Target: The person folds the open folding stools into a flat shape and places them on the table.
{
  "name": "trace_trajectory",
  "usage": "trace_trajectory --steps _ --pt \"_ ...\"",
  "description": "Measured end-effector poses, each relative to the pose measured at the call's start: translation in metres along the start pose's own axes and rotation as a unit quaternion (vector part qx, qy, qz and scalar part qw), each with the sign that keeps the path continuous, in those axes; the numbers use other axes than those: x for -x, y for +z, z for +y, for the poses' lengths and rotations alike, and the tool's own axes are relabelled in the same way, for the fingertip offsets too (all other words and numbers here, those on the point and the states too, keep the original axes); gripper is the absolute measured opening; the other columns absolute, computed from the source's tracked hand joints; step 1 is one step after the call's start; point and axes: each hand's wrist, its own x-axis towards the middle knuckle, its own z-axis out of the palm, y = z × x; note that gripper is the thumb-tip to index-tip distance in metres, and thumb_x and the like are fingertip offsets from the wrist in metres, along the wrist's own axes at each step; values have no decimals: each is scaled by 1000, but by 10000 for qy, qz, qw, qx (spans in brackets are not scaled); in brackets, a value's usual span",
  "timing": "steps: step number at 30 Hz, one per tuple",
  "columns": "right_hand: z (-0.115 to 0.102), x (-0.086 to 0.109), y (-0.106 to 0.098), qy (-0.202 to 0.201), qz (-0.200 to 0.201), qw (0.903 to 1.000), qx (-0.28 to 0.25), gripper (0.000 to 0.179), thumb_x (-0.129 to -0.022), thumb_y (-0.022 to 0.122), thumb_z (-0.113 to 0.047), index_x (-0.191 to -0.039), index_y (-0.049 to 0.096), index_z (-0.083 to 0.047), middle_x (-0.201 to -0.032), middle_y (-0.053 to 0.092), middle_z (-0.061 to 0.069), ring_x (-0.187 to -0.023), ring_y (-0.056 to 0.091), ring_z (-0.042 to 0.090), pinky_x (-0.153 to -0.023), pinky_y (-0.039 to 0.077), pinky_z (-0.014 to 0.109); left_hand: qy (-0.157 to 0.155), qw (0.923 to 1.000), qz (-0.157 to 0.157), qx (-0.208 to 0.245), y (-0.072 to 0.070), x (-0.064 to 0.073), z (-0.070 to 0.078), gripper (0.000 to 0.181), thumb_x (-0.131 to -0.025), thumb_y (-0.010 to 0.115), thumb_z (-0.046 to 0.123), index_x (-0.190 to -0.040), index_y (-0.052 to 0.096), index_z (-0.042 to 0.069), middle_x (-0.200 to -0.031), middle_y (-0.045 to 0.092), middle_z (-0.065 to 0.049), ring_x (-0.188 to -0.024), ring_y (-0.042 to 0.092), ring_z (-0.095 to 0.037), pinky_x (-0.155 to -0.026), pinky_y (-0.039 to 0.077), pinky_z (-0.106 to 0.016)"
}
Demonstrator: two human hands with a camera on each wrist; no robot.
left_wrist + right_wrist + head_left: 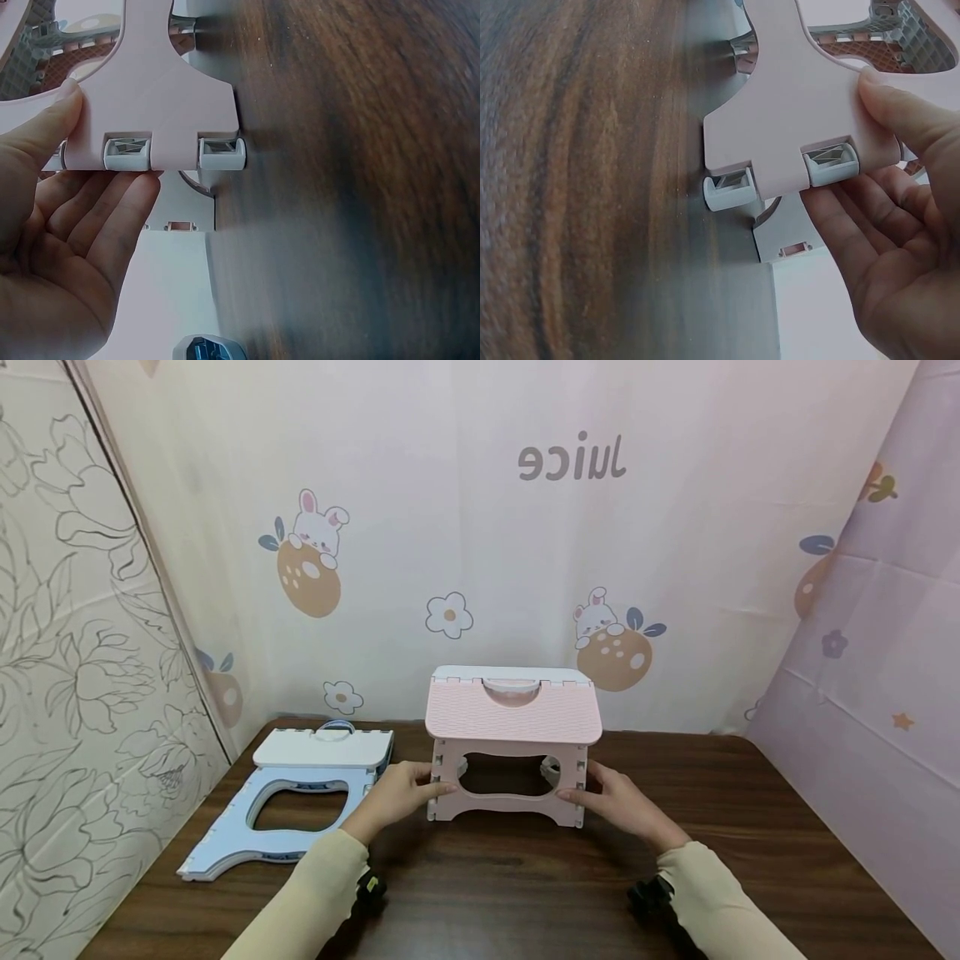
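Observation:
A pink and white folding stool (514, 714) stands upright and unfolded on the wooden table, its seat tilted toward me in the head view. My left hand (405, 793) grips the left edge of its front leg panel, thumb on the pink face and fingers behind the hinge side. On the opposite edge my right hand (618, 802) holds the panel the same way. White hinge knuckles (127, 152) line the panel edge beside my left fingers. In the right wrist view, my right thumb lies by the oval cutout, near a hinge piece (832, 163).
A blue and white folding stool (300, 789), folded flat, lies on the table (480, 893) to the left. Behind the table hangs a curtain (450, 527) with rabbit and fruit prints; more patterned cloth borders both sides.

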Motion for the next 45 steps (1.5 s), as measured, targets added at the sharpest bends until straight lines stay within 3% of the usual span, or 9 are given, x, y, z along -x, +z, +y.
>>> trace_trajectory --steps 10,21,45 --pt "0 -1 -1 71 -69 9999 -41 80 -93 69 -47 -151 38 -3 -134 59 16 -114 61 27 -92 50 52 -46 9999 -66 73 -1 -2 -1 33 -93 70 46 -107 77 17 -69 61 -8 -59 41 -9 -55 37 -29" --pt "2 -2 -2 140 -130 9997 -164 77 -93 70 -47 -150 41 -5 -134 59 15 -114 61 27 -92 51 50 -74 9999 -116 61 -3 -2 1 34 -93 70 46 -108 77 16 -77 66 4 -66 51 -11 -59 42 -31" --pt "4 -4 -3 173 -221 9994 -213 74 -92 71 -46 -149 43 -6 -132 60 13 -113 61 26 -94 49 54 -246 9994 -242 37 -4 -4 1 39 -93 70 47 -117 75 17 -91 71 6 -76 61 -17 -67 47 -34"
